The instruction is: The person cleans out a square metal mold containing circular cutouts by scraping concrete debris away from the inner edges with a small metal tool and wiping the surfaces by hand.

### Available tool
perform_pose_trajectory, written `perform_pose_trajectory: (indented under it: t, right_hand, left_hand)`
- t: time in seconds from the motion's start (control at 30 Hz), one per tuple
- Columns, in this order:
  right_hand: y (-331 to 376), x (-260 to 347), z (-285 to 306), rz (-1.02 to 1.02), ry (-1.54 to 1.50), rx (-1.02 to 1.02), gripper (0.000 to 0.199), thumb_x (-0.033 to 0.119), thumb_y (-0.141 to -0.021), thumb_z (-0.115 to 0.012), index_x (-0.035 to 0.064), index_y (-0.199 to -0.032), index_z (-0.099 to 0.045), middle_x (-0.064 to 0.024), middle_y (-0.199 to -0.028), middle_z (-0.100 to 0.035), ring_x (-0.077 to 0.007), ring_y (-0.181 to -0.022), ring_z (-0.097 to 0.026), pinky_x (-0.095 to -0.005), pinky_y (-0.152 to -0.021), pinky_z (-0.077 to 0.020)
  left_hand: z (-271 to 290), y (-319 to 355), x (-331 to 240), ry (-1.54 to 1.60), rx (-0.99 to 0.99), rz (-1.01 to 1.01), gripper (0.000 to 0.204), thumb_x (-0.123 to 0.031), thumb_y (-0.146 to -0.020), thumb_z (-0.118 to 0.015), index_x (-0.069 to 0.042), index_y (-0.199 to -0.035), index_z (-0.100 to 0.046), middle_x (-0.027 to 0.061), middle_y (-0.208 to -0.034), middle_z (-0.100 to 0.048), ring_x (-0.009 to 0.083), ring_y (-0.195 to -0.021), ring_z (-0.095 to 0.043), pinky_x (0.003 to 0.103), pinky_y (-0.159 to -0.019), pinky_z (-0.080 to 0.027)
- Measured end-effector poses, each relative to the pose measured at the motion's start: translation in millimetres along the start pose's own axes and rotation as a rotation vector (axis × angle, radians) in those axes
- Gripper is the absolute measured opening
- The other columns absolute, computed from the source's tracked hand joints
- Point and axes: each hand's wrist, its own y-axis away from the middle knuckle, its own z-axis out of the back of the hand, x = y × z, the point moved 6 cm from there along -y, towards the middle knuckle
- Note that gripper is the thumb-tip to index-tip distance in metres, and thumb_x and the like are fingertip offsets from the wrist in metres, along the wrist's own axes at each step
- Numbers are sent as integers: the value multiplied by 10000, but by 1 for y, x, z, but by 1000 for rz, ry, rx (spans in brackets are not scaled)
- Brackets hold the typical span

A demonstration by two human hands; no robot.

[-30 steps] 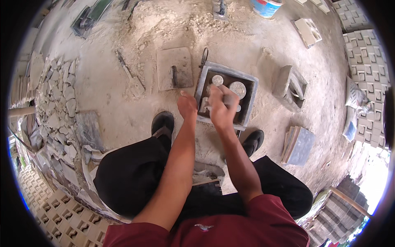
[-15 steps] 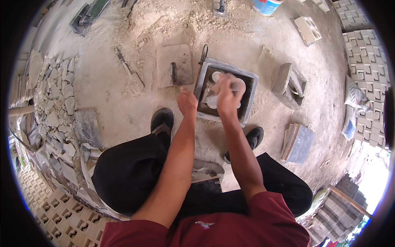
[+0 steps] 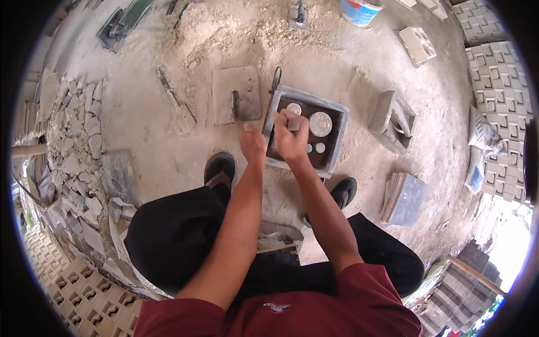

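Observation:
A grey rectangular block mould (image 3: pixel 339 132) lies between my feet, with several round pale plugs inside, the largest being a speckled disc (image 3: pixel 320 124). My right hand (image 3: pixel 292 137) is closed over the left part of the mould, gripping a short grey tool (image 3: pixel 293 123) whose blunt end shows above the fist; its lower end is hidden. Curled at the mould's near left edge is my left hand (image 3: pixel 252 144), thumb pointing away from me. Whether it grips the mould wall or something else is hidden.
Left of the mould lies a flat plate with a dark handle (image 3: pixel 236 105), then a dusty trowel (image 3: pixel 177 101). Pale powder (image 3: pixel 224 33) is heaped beyond. To the right are a hollow block frame (image 3: pixel 393 121), stacked boards (image 3: pixel 404 199) and a bucket (image 3: pixel 362 11). Broken pieces (image 3: pixel 78 135) line the left.
My right hand has moved left and slightly nearer across the mould, uncovering the large disc and small plugs. My left hand stays at the mould's left edge.

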Motion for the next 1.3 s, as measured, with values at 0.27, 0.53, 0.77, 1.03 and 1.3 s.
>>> perform_pose_trajectory:
  t: [0.27, 0.53, 0.77, 1.03, 1.3]
  right_hand:
    - [22, 17, 2, 124, 101, 75, 301, 31, -837, -459, 38, -554, -358, 57, -517, -352, -56, -506, -311, -272, -419, -248]
    - [31, 16, 7, 115, 23, 4, 336, 45, -874, -431, 50, -545, -363, 29, -521, -390, -36, -473, -311, -229, -405, -227]
    - [37, 38, -4, 165, 121, 70, 306, 58, -813, -515, 5, -568, -339, -13, -489, -296, -57, -490, -295, -279, -413, -240]
    - [33, 34, -2, 96, 137, 99, 332, 47, -827, -489, 30, -531, -340, -19, -481, -307, -74, -456, -292, -290, -408, -216]
    - [4, 14, 8, -181, -411, -134, 359, 10, -867, -461, 91, -556, -300, 64, -525, -330, -10, -466, -298, -223, -385, -198]
  left_hand:
    - [-3, -7, 4, -24, 84, 3, 660, -410, -943, -227, 111, -841, -619, 330, -893, -596, 491, -895, -557, 525, -821, -433]
    - [2, -1, 1, -7, 38, -1, 667, -413, -939, -223, 100, -801, -625, 326, -871, -597, 489, -889, -557, 524, -815, -432]
    - [-28, -18, 26, 27, 153, 28, 670, -408, -941, -207, 89, -792, -631, 315, -849, -604, 491, -867, -561, 524, -790, -427]
    - [-11, -3, 7, 5, 73, -51, 678, -398, -947, -217, 114, -742, -611, 331, -809, -594, 491, -844, -563, 513, -791, -427]
    - [7, -7, 6, 18, 15, 0, 663, -396, -948, -224, 127, -803, -606, 342, -868, -586, 491, -877, -555, 523, -806, -421]
